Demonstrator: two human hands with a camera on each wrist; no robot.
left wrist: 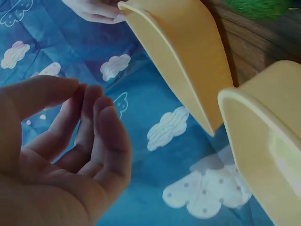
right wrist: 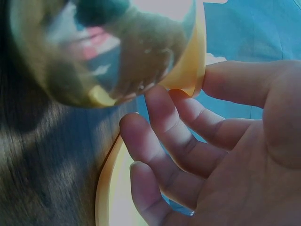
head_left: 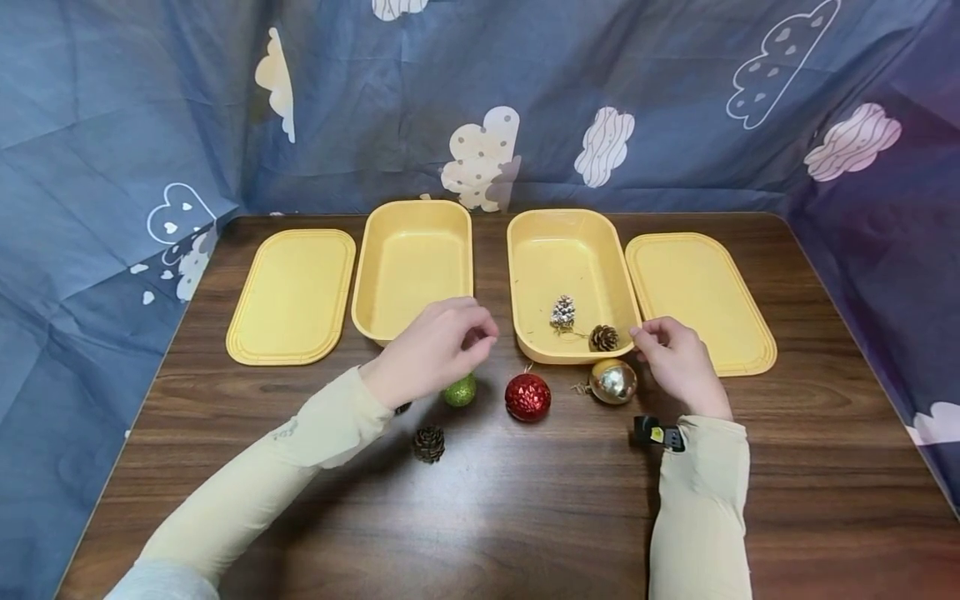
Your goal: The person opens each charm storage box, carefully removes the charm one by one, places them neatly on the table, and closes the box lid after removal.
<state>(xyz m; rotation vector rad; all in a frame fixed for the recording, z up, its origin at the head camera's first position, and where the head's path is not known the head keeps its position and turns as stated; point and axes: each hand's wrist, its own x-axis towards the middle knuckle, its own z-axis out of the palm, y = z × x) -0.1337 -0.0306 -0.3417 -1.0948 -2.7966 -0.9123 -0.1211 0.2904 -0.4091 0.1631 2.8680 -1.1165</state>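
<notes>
My right hand [head_left: 678, 362] pinches the near right corner of the right yellow container [head_left: 566, 267], thumb and fingertips meeting at its rim [right wrist: 200, 56]. A silver-tipped pine cone [head_left: 562, 313] and a brown pine cone [head_left: 603, 337] lie inside that container. Just below the right fingers, a shiny gold ball ornament [head_left: 613, 382] sits on the table. My left hand [head_left: 435, 346] hovers over the near edge of the left yellow container [head_left: 416, 258]. Its fingers curl, thumb tip against the index tip, with nothing between them. Partly beneath it is a glittery green ball [head_left: 461, 391].
A red ball ornament [head_left: 528, 397] lies between the hands, nearer the front. Another pine cone [head_left: 429, 444] rests left of it; a dark piece is mostly hidden under the left wrist. Flat yellow lids [head_left: 292, 296] flank the containers, the right lid [head_left: 701, 300] beside my right hand.
</notes>
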